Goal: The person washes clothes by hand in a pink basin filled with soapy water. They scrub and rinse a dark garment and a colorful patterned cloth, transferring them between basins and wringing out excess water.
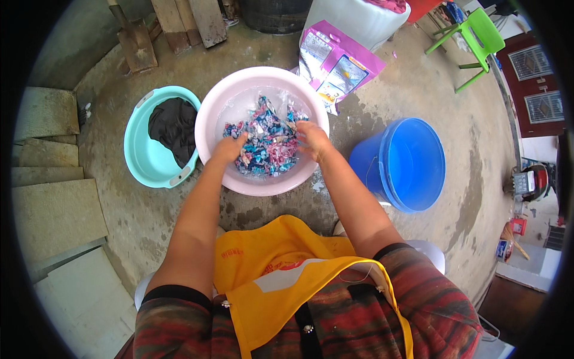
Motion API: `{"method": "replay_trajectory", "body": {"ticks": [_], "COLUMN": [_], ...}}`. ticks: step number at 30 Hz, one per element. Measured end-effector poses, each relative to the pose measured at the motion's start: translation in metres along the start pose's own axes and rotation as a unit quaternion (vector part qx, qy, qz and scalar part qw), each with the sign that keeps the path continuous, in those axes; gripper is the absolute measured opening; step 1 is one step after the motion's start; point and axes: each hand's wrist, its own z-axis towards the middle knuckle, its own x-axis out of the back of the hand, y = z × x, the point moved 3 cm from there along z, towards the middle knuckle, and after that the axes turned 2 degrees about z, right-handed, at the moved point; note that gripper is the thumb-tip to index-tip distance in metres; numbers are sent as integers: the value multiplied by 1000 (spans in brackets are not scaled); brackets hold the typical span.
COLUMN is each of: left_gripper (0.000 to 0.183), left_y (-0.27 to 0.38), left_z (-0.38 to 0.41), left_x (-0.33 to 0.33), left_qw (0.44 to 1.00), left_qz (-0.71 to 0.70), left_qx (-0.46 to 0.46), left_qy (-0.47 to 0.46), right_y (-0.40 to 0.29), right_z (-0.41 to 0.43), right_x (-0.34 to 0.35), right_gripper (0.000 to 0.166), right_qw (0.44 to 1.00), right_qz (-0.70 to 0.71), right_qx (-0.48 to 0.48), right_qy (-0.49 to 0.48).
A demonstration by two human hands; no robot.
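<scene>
A pale pink plastic basin point(210, 94) with water in it sits on the concrete floor before me. Bunched up in the water lies a wet floral garment point(269, 148), patterned in blue, pink and white. My left hand point(231, 147) is at the garment's left side, thumb on top; its other fingers are mostly hidden. At the right edge of the cloth, my right hand point(312, 140) has its fingers apart and slightly curled. A clear, splash-like blur shows above the cloth near the right hand.
Left of the basin stands a turquoise tub point(154, 166) with dark cloth point(172, 128). On the right is a blue bucket point(412, 166). A purple printed bag point(341, 67) leans behind. Farther off are a green chair point(484, 38), a shovel point(136, 49) and stacked boards point(58, 215).
</scene>
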Motion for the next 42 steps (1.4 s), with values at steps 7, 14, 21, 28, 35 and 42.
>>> {"method": "replay_trajectory", "body": {"ticks": [7,14,21,28,35,42], "left_gripper": [44,39,31,32,35,43], "left_y": [12,121,185,153,91,-10], "left_z": [-12,-49,-112,-95,-44,-11], "left_x": [-30,-2,-1,15,13,-17], "left_qw": [997,917,899,932,945,991], "left_qz": [-17,-376,-131,-111,-237,-30], "left_qx": [-78,-134,-343,-275,-222,-12], "left_qy": [23,-3,238,208,47,129], "right_y": [48,49,40,18,25,37], "right_z": [2,1,0,2,28,14], "right_x": [-14,-14,-43,-38,1,-3], "right_gripper": [31,52,37,17,24,19], "right_qw": [990,983,915,914,966,974], "right_qz": [-72,105,356,376,236,193], "right_qx": [-108,-149,-82,-33,-82,-101], "right_qy": [-52,-25,-172,-147,-69,56]}}
